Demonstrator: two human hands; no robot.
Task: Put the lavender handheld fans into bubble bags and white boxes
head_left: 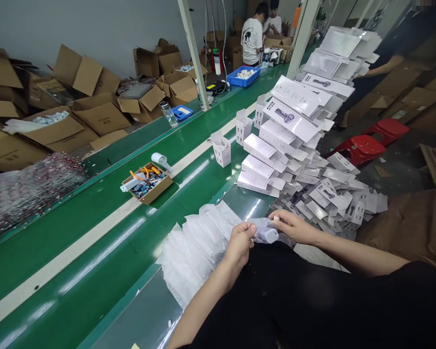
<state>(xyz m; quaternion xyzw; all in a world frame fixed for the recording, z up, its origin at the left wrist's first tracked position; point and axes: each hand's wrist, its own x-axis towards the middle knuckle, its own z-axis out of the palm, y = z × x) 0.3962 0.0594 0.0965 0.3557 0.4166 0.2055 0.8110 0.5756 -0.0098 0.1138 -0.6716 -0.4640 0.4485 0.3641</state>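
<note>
A pale lavender device (267, 234) in a clear plastic bag is held between my two hands, close to my body. On its left side, my left hand (242, 238) pinches the bag with closed fingers. My right hand (288, 225) is closed at the other side, with a small white piece showing between thumb and fingers; whether it also grips the bag is hard to tell. Clear bubble bags (194, 247) lie fanned out on the table edge, left of my left hand. Flattened white printed boxes (290, 114) are stacked high beyond my right hand.
Three open white boxes, one nearest (221, 149), stand on the green belt (105, 242). A small carton (154, 191) there holds blue parts and orange-handled tools. Red stools (363, 148) are at the right. People work at the far end.
</note>
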